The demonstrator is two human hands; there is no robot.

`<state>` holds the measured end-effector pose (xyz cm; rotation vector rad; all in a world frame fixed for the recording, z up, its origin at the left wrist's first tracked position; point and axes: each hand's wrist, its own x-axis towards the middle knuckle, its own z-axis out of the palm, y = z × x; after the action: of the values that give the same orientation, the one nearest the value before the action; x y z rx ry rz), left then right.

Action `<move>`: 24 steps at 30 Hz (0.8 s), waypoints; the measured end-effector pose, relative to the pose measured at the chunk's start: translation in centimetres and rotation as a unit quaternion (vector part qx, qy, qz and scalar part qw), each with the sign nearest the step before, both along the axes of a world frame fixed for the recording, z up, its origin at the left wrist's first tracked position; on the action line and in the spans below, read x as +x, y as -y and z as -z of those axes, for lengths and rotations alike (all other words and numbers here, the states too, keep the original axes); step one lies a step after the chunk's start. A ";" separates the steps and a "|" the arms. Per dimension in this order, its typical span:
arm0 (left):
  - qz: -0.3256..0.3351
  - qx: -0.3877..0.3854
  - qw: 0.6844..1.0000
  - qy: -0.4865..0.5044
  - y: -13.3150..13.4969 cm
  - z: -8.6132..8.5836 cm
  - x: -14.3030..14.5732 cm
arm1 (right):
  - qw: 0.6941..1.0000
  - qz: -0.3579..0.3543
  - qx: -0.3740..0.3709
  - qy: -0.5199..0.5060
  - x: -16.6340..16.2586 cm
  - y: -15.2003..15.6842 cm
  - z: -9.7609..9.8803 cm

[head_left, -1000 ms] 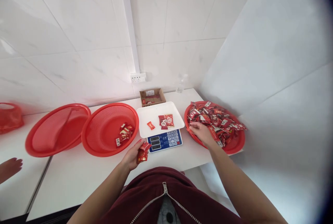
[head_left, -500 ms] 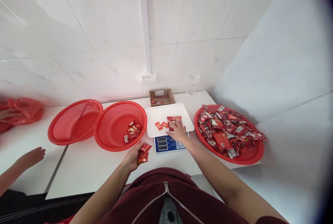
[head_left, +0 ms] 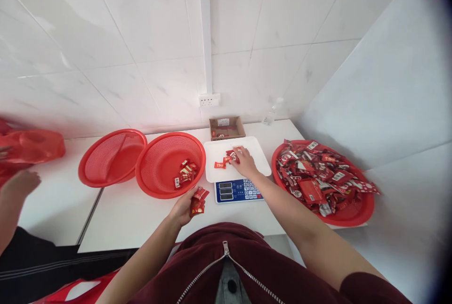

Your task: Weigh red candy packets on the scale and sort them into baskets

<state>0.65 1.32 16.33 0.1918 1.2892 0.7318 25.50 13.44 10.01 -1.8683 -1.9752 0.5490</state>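
My left hand [head_left: 183,208], in front of the middle basket, is closed around a few red snack packets [head_left: 198,203] that stick out past its fingers. My right hand [head_left: 243,161] is over the white tray [head_left: 259,153] of a blue scale [head_left: 235,190], its fingers curled onto red packets [head_left: 233,154] there; they partly hide what they grip. A small orange-red packet [head_left: 219,165] lies on the tray just left of those fingers.
A red basket heaped with packets [head_left: 310,191] stands at the right. Several packets lie in the middle basket [head_left: 155,167]; another basket [head_left: 88,167] is left of it. Behind the scale is a cardboard box [head_left: 240,129], near a clear bottle [head_left: 270,114]. A co-worker's hand [head_left: 24,181] is at the far left, by red bags [head_left: 38,146].
My right hand's fingers have drawn in around the packets on the tray, which have shifted closer together. My left hand keeps its packets. The co-worker's hand has moved toward the red bags.
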 end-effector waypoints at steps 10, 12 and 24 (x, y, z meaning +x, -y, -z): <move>0.031 0.016 0.999 -0.039 -0.1 1.3 0.4 | 0.976 0.103 0.119 -0.151 6.7 10.6 2.9; 0.036 0.027 0.998 -0.034 -0.2 1.3 0.7 | 0.973 0.139 0.135 -0.127 8.4 12.6 3.2; 0.050 0.014 0.998 -0.041 -0.2 1.5 1.5 | 0.963 0.269 -0.012 0.021 16.1 15.4 2.2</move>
<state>2.16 1.52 14.85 0.3099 1.3374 0.6634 41.58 -1.99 7.85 -2.3197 -1.3876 0.3696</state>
